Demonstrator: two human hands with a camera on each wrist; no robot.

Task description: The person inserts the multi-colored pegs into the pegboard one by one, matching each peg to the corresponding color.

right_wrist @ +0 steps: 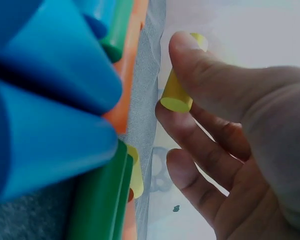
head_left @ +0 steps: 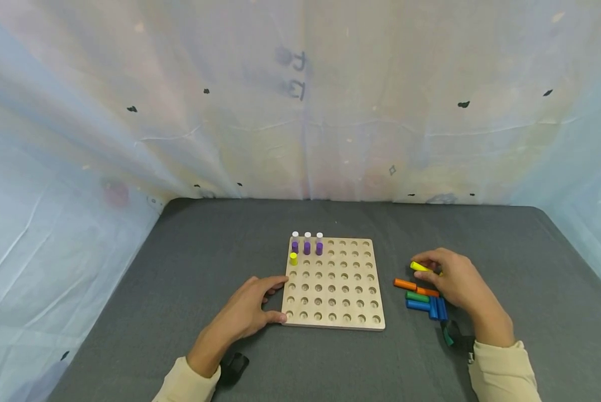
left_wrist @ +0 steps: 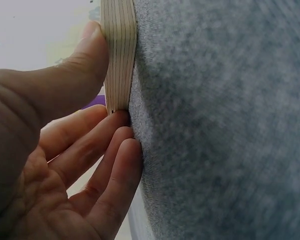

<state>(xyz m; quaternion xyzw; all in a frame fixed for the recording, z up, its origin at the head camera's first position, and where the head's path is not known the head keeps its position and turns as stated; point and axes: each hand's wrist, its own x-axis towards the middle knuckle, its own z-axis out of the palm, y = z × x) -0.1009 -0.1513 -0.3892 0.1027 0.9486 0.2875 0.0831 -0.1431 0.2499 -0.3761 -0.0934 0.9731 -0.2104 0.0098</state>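
The yellow peg point(head_left: 421, 267) is sitting pinched between the thumb and fingers of the right hand point(head_left: 456, 282), poking out leftward from the fingertips, just above the loose pile of pegs on the grey table point(head_left: 506, 245). The right wrist view is showing it clearly, thumb on top, fingers point(right_wrist: 189, 130) under it.

That pile is lying right next to the hand: an orange peg point(head_left: 404, 284), a green peg point(head_left: 417, 297) and some blue pegs point(head_left: 428, 306), all on their sides and touching.

The left hand point(head_left: 247, 310) is gripping the left edge of the wooden pegboard point(head_left: 346, 290), thumb on top, fingers curled against the edge down at table level.

On the board, three white pegs point(head_left: 307, 235) and three purple pegs point(head_left: 306, 247) are standing in the back-left rows, with another yellow one point(head_left: 293, 258) right behind them.

There's some dark writing point(head_left: 295, 72) showing through the backdrop sheet, but it's too faint to read.
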